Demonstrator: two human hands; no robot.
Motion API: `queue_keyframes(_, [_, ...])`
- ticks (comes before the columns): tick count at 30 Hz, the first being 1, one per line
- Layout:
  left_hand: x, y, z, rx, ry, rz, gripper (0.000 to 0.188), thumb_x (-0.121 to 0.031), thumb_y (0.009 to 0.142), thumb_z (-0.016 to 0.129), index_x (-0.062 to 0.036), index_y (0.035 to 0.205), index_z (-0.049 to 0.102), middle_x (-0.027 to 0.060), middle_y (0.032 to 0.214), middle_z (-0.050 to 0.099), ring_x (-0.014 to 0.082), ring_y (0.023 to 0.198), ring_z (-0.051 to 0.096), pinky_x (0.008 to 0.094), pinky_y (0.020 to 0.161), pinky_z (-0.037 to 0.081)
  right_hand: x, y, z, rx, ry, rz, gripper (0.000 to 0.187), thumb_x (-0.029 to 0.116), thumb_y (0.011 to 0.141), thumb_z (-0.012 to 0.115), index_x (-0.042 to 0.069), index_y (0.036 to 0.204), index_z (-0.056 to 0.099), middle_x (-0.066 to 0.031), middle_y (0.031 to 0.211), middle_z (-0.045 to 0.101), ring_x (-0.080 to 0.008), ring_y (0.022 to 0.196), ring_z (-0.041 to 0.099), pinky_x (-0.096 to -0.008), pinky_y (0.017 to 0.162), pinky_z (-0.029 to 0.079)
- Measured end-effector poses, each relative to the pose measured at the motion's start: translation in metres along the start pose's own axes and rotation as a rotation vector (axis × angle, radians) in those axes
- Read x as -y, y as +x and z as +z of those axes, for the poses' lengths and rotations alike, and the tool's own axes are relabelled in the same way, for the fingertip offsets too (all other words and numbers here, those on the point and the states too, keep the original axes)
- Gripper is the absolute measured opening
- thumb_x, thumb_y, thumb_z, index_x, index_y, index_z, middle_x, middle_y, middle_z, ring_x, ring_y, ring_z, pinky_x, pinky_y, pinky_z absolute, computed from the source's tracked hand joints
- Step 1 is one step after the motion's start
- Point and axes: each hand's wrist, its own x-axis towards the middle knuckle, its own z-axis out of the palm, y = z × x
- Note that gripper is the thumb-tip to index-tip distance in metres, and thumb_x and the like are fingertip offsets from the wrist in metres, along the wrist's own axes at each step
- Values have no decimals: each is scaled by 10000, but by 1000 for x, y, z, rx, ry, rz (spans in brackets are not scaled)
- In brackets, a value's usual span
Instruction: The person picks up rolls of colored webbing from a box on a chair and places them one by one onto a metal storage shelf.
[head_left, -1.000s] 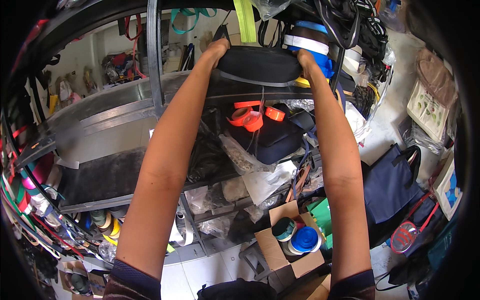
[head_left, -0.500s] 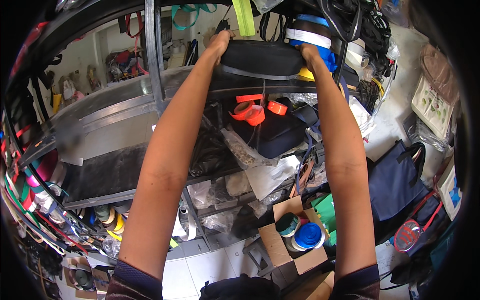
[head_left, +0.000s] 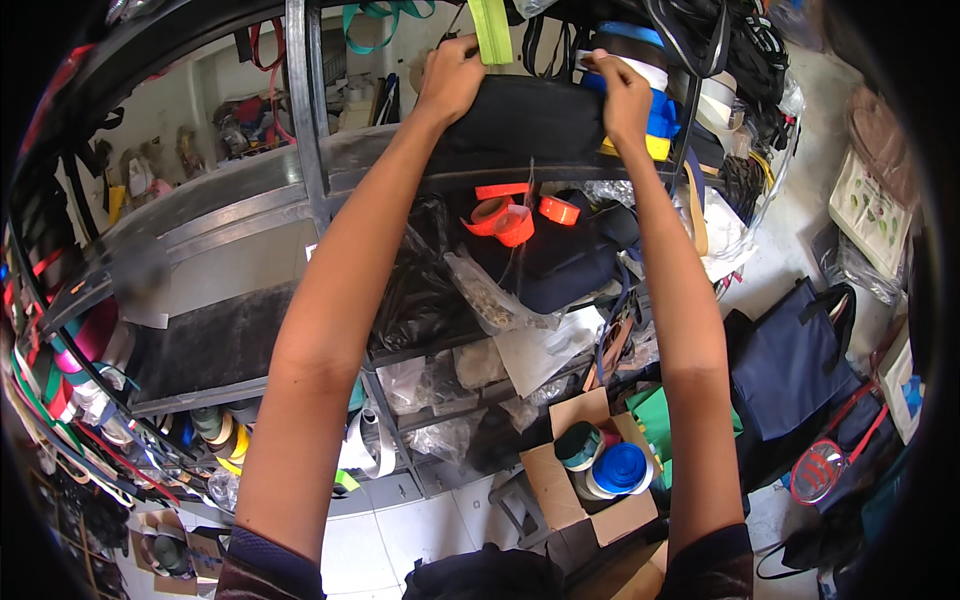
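A black fabric bundle (head_left: pixel 530 118) lies along the upper shelf, between my hands. At its left end my left hand (head_left: pixel 452 80) has its fingers curled, close to a hanging lime-green strip (head_left: pixel 490 30). My right hand (head_left: pixel 624 98) is at the bundle's right end, fingers bent and pinched together above its top edge. Whatever the fingertips hold is hidden or too small to make out. Blue, white and yellow rolls (head_left: pixel 660 118) stand right behind my right hand. Below the bundle, orange tape rolls (head_left: pixel 514 226) rest on dark fabric.
The black metal shelf has an upright post (head_left: pixel 307 100) to the left. An open cardboard box (head_left: pixel 552 490) with rolls stands below, beside a green bag (head_left: pixel 652 425). A navy bag (head_left: pixel 790 365) lies at the right. Spools and straps crowd the lower left.
Both hands have shifted upward from the bundle's ends, their fingers now above it. The bundle's grey lower edge, visible before, no longer shows.
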Motion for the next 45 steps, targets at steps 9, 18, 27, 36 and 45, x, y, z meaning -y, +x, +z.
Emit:
queue_keyframes(9, [-30,-27,8,143,382,268,565,-552,984,341,-140,968,727,212,884,672,404,889,638,481,807,488,15,-30,0,179,-497,-273,482,420,973,452,41,840,718,-192,829,683,-380,846,635,-476,781,465])
queue_keyframes(18, [-63,-147,32,-124,148,867,278,-161,942,568,24,1146,604,182,1165,634,366,1086,589,429,949,444,95,-244,-67,-374,-288,-44,63,85,868,588,26,890,588,-124,849,569,-314,874,543,-409,816,376])
queue_keyframes(27, [-34,-638,113,1569,-583,-34,156,13,808,585,-2,947,654,142,922,681,253,847,662,351,789,512,233,-682,-227,172,-778,1328,233,297,896,622,85,949,703,-148,948,693,-333,893,662,-430,801,508])
queue_keyframes(36, [-201,-821,129,2140,-786,-407,237,-209,965,570,0,1050,644,116,944,709,191,884,688,323,780,540,375,-822,-399,-55,-878,1769,176,153,863,608,61,970,713,-73,841,726,-181,741,701,-332,706,551])
queue_keyframes(45, [-339,-980,248,1780,-889,-1413,256,-178,968,532,15,1134,562,153,1027,665,237,816,678,355,754,571,368,-874,-543,-514,-1032,1793,222,198,825,609,47,947,717,-183,864,703,-328,857,690,-421,784,531])
